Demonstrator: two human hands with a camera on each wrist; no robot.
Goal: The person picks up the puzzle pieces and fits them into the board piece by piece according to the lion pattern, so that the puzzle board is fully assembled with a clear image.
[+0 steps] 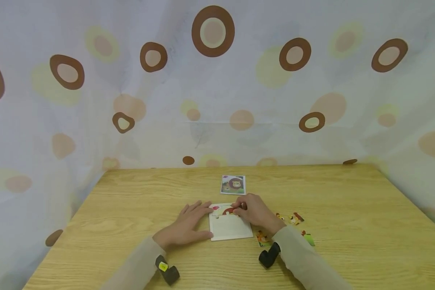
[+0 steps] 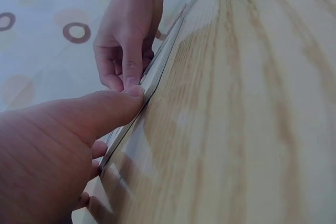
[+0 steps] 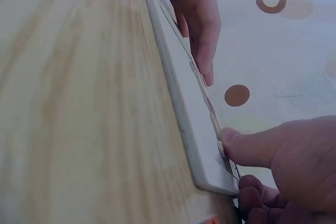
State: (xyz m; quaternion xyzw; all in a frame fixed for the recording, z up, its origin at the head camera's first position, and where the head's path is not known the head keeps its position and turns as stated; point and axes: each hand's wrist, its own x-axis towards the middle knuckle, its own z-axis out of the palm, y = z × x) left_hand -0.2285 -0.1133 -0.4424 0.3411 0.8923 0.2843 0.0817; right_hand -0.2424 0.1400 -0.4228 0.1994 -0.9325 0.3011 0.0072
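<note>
The puzzle board (image 1: pixel 232 228) lies about midway between the side edges of the wooden surface (image 1: pixel 148 197); the left hand (image 1: pixel 186 226), fingers straight, touches its left edge, the right hand (image 1: pixel 255 211) pinches a puzzle piece (image 1: pixel 230 210) near the board's far right corner. The piece looks light, stiff and thin, best taken by opposite edges.

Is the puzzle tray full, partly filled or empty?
Partly filled: the puzzle tray holds pieces along its far side; the near part shows bare white, and loose pieces lie beside it.
</note>
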